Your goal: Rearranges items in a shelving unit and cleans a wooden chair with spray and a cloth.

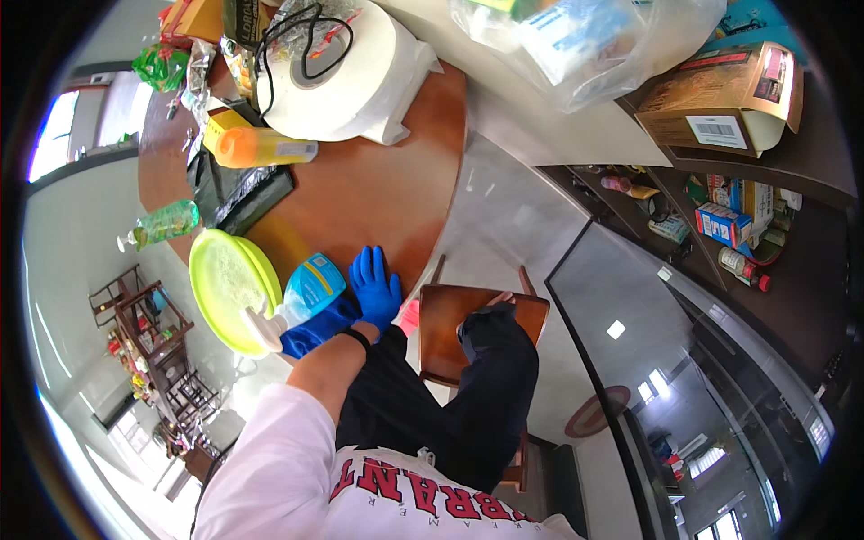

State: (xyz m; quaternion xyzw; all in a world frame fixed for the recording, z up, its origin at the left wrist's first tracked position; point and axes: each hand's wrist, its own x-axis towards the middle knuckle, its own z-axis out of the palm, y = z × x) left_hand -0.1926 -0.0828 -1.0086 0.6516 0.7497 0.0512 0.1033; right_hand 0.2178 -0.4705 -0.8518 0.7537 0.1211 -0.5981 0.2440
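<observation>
Watching the head view, I saw one hand (375, 286) in a blue glove lying flat on the round wooden table (378, 189) at its near edge, fingers spread apart, clamped on nothing. Which hand it was, I couldn't tell; the other hand wasn't in view. A blue cloth (315, 331) lay bunched at the wrist, just beside the glove. A spray bottle (297, 301) with a blue label and white trigger lay tilted right next to it, against the stacked lime-green plates (227, 286) at the table's near-left edge. Further back sat an orange bottle (256, 147), a black bag (238, 193) and a big white paper roll (346, 76). A wooden chair (472, 324) stood close to the near edge, my knee over it.
</observation>
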